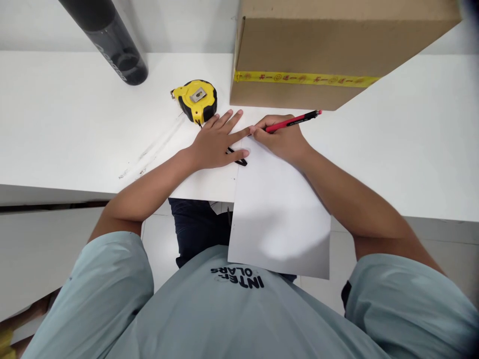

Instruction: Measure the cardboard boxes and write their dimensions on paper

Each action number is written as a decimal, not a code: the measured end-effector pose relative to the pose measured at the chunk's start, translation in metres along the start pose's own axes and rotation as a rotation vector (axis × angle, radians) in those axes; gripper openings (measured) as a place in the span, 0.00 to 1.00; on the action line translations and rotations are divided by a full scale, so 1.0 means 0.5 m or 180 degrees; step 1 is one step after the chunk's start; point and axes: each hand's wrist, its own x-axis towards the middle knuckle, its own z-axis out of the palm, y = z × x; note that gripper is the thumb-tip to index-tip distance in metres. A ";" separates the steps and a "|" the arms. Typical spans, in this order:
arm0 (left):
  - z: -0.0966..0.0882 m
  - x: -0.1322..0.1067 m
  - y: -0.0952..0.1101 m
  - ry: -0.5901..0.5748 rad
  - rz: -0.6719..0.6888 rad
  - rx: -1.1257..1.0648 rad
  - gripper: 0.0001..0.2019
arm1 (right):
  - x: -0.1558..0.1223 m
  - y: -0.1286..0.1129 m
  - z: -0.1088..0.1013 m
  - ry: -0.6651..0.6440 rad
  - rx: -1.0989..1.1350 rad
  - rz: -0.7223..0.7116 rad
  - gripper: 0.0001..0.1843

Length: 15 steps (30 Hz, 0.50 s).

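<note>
Nearest you, your pale blue shirt carries upside-down print, partly readable as "OLARS". The white paper sheet overhangs the near edge of the white table. Your left hand lies flat and spread at the sheet's left edge. Your right hand grips the red pen with black cap, its tip at the sheet's top. Just beyond sit a yellow-and-black tape measure, a yellow-taped cardboard box and a black cylindrical bottle. Bare tabletop opens left and right.

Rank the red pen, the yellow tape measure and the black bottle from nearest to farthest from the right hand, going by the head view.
1. red pen, held in the right hand itself.
2. yellow tape measure, to the left, beyond the left hand.
3. black bottle, far back on the left.
</note>
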 end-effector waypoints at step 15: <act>0.003 0.000 0.000 0.0005 0.0024 -0.0092 0.38 | -0.004 0.015 0.002 0.0115 -0.0011 -0.0148 0.09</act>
